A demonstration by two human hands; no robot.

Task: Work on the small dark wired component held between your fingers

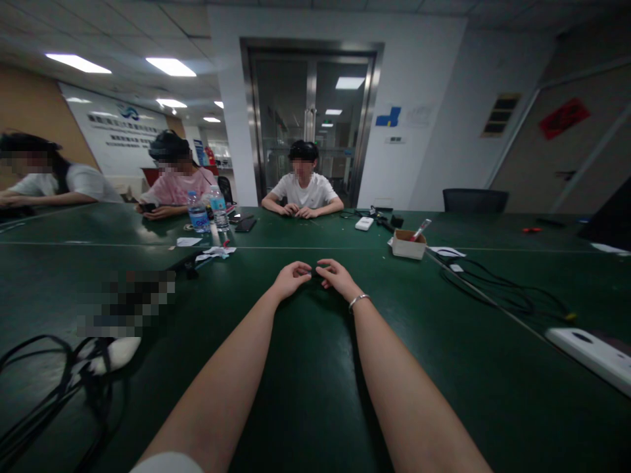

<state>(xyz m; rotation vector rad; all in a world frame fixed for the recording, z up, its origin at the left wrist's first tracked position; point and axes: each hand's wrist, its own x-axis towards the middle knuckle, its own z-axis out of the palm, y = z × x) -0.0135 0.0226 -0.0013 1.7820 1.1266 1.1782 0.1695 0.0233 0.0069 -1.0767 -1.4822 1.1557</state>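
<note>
Both my arms reach forward over the dark green table (310, 394). My left hand (290, 279) has its fingers curled in toward the thumb, in a pinch. Facing it, with only a small gap between the fingertips, is my right hand (338, 278), its fingers bent in the same way, with a silver bracelet (359, 301) at the wrist. Something small and dark seems to lie between the fingertips, too small and dim to name. How firmly either hand grips it is hidden.
Black cables (59, 381) lie at the left, more cables (513, 292) at the right by a white power strip (591, 358). A small open box (409, 246) stands beyond my right hand. Water bottles (199, 213) stand far left. Three people in headgear sit across the table.
</note>
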